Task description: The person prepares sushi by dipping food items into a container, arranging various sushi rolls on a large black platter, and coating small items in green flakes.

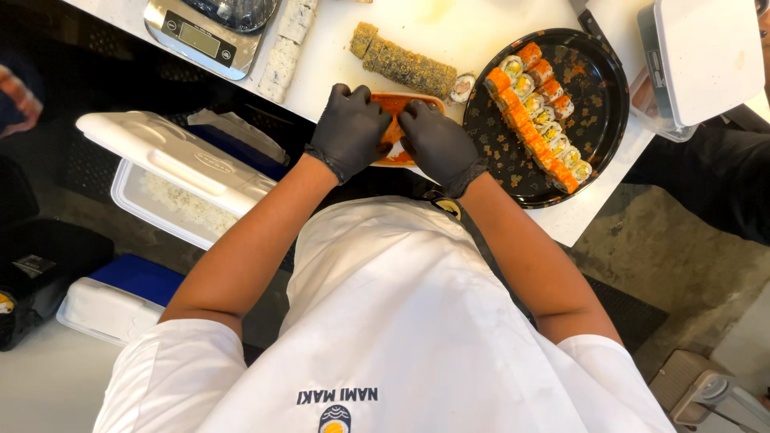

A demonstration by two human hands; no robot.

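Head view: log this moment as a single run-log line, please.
left hand: on orange-topped roll | right hand: on same roll | black round platter: cut orange pieces | cutting board: crumb-coated roll

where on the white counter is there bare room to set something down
Bare counter lies above the crumb-coated roll, left of the black platter. It is crowded near both gloved hands, left hand and right hand, on the orange roll.

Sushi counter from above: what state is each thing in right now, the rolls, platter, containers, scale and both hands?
Left hand: gloved, pressing on orange roll.
Right hand: gloved, pressing on the same roll.
Orange roll: uncut, between both hands.
Black platter: partly filled with sliced orange-topped pieces.
Brown crumbed roll: whole, on the board.
White roll: lying uncut.
Rice container: lid ajar, rice showing.
Scale: bowl on top.
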